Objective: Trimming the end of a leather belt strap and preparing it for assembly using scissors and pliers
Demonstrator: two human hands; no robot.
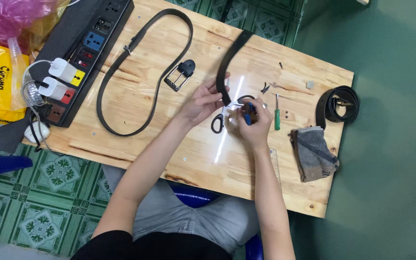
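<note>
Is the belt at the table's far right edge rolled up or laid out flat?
Rolled up. The belt sits as a tight black coil at the edge of the table, while the other belt lies spread in a long loop.

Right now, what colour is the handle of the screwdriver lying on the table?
Green; the screwdriver lies just right of the right hand, clearest in the head view.

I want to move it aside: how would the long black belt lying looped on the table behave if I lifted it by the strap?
The long black belt probably droops; it lies in loose curves. Its metal buckle would likely swing and weigh that end down.
</note>
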